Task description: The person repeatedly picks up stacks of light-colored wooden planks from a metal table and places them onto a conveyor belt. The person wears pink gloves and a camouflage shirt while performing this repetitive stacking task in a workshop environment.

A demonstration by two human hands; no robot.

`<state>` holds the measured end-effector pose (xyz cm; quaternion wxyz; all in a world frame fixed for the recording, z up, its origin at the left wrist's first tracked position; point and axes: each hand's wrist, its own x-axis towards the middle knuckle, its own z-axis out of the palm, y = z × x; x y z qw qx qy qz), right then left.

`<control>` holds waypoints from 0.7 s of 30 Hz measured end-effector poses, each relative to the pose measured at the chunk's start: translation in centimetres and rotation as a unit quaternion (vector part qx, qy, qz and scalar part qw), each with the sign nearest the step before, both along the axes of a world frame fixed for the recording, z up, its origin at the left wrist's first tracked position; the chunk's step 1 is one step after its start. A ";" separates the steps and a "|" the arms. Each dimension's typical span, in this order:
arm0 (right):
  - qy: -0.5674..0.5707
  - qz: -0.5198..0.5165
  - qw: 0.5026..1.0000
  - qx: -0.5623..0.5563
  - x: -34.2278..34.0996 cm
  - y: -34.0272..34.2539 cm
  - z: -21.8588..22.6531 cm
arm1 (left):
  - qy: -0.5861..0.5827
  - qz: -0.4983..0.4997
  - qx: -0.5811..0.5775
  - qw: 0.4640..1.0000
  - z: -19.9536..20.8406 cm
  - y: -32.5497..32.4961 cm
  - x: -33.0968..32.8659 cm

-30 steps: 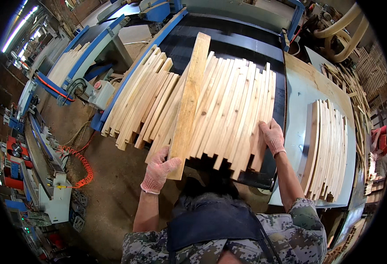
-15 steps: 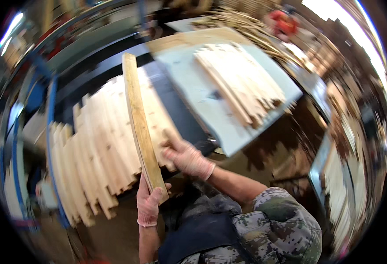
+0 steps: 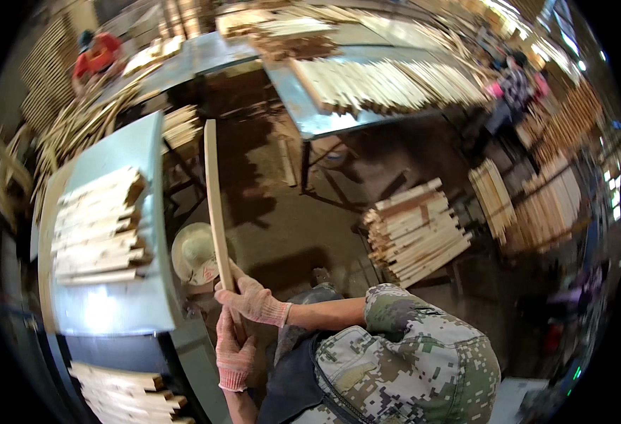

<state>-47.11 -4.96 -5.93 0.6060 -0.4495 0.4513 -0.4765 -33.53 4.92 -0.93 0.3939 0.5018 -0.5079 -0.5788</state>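
Observation:
A long, narrow wooden strip (image 3: 216, 191) stands out away from me, its far end pointing up the picture. My left hand (image 3: 234, 357), in a pinkish-white knit glove, is closed around its near end. Just above, my right hand (image 3: 256, 301), gloved the same way, grips the strip with the fingers wrapped over it. Part of the near end is hidden by both hands. To the left, several pale wooden strips (image 3: 98, 230) lie side by side on a light blue tabletop (image 3: 113, 311).
More strips (image 3: 123, 392) lie at the lower left. A round pale hat-like object (image 3: 196, 254) sits beyond my hands. A blue table (image 3: 324, 124) carries a long row of strips; a stack (image 3: 420, 230) stands at the right. People work at the far left (image 3: 98, 56) and far right (image 3: 512, 99).
My view has swung to the right, away from the board-covered machine bed. The strip came along; my right hand, loosely beside it before, now grips it near the left hand.

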 end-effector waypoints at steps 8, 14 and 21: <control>-0.189 -0.325 0.926 -0.046 -27.2 -4.7 -2.0 | -0.123 -0.070 0.112 0.984 -16.4 -8.7 -7.5; 0.021 -0.600 0.795 0.089 -51.5 -3.5 -10.1 | -0.112 0.017 0.365 0.924 -25.0 -6.3 -9.4; 0.196 -0.682 0.592 0.382 -65.5 4.3 -24.7 | -0.195 0.108 0.493 0.841 -27.4 -3.9 -7.4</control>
